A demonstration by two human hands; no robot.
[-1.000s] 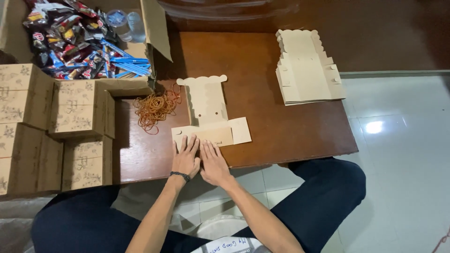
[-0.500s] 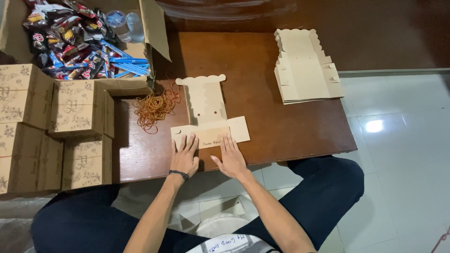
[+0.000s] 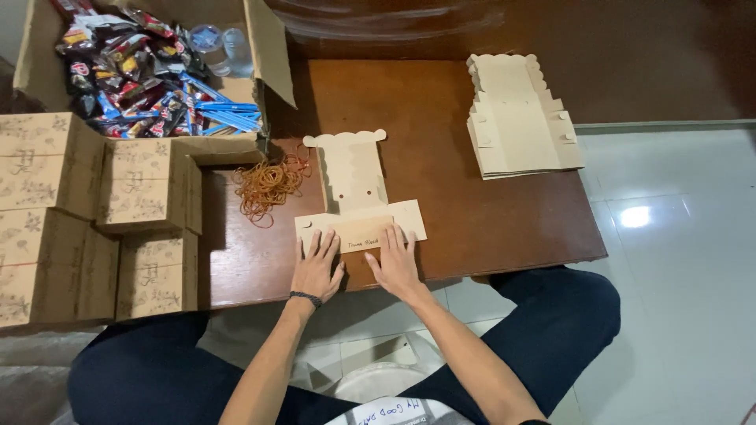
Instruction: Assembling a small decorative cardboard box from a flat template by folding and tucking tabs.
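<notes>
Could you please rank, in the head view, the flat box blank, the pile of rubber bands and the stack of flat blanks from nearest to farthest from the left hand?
From the left hand:
1. Flat box blank: under its fingertips, at the table's near edge.
2. Pile of rubber bands: beyond the hand, slightly to its left.
3. Stack of flat blanks: far right of the table.

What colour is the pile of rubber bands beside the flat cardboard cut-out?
Orange-brown; the loose pile of thin rubber bands shows best in the head view.
</notes>
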